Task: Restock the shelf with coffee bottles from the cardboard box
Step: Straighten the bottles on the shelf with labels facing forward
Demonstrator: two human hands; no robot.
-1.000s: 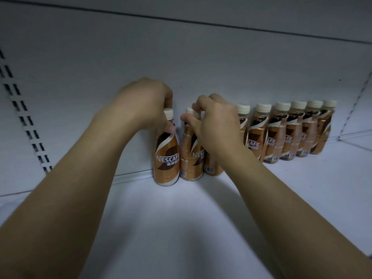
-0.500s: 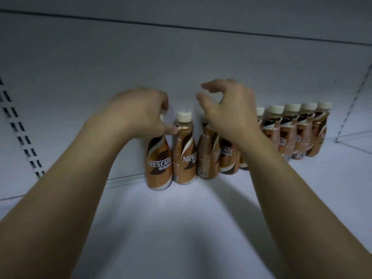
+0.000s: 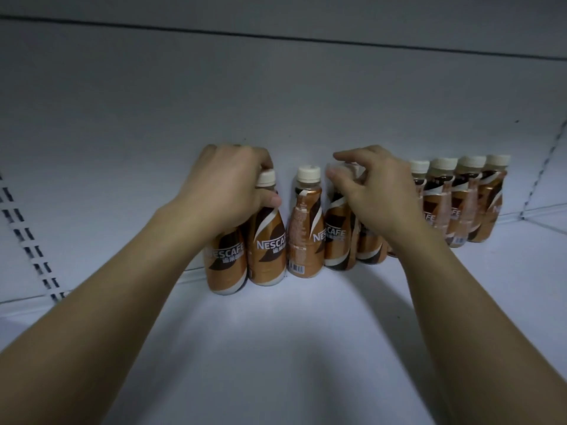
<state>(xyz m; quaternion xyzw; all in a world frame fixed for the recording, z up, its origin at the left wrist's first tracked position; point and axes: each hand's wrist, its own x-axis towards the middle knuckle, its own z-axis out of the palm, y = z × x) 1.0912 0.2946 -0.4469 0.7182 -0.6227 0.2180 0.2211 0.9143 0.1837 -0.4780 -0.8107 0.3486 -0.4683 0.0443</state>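
The right hand (image 3: 368, 191) has dropped onto the middle bottle (image 3: 336, 240), fingers curled; I cannot tell if it grips. The left hand (image 3: 227, 185) still holds the left bottle (image 3: 267, 240). The row looks nearly tidy.

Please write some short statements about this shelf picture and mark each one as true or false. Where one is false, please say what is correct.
1. The coffee bottles stand in a row along the back wall of the shelf. True.
2. Their caps are red. False: the caps are off-white.
3. The left hand grips bottle tops at the row's left end. True.
4. A cardboard box stands on the shelf beside the row. False: no box is in view.
5. The right hand lies flat on the shelf floor. False: the right hand is up at the bottle tops, fingers curled.
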